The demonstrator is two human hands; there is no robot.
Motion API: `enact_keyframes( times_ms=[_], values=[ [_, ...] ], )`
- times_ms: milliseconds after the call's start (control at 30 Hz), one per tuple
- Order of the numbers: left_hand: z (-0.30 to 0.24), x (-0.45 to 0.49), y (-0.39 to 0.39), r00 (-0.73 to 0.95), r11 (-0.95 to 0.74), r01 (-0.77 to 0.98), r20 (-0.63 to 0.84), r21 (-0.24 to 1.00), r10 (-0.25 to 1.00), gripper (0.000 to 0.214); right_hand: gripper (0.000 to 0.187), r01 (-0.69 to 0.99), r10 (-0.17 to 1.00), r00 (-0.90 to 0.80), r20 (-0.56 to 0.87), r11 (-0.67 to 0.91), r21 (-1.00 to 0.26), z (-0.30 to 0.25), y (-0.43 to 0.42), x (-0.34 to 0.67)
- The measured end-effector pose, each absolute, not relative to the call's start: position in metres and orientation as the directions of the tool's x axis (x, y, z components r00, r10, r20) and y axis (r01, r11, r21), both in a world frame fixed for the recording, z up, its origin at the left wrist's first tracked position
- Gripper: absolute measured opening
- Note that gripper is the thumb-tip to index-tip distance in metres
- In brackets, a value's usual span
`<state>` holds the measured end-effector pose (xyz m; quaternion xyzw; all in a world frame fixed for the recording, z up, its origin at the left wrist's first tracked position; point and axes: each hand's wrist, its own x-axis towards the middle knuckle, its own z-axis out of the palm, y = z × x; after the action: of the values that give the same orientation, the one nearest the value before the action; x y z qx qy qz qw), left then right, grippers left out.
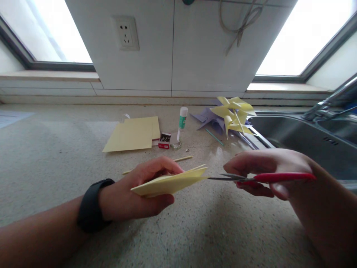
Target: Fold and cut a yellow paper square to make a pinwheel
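Note:
Folded yellow paper (170, 183) is pinched between the thumb and fingers of my left hand (139, 190), above the counter. My right hand (267, 171) grips red-handled scissors (281, 177), its fingers around the handles. The scissor blades point left, and their tips meet the right corner of the paper; whether they have cut into it I cannot tell. Behind my left hand lies a thin wooden stick (183, 159), partly hidden by the hand.
Yellow sheets (131, 136) lie at the back left, beside a small red box of metal pins (164, 140) and a glue stick (182, 118). Yellow and purple paper pinwheels (232, 111) rest near the sink (279, 130) on the right. A green stick (214, 137) lies before them.

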<state>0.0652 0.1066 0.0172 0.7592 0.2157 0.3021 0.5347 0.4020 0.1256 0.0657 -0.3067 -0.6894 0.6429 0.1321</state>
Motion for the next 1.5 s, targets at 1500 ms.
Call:
enact_keyframes(
  times_ms=[1500],
  values=[
    [0.013,0.065,0.104,0.806,-0.326,-0.022,0.210,0.945,0.553,0.042,0.047,0.299,0.204,-0.901,-0.382,-0.346,-0.889,0.051,0.145,0.393]
  ],
)
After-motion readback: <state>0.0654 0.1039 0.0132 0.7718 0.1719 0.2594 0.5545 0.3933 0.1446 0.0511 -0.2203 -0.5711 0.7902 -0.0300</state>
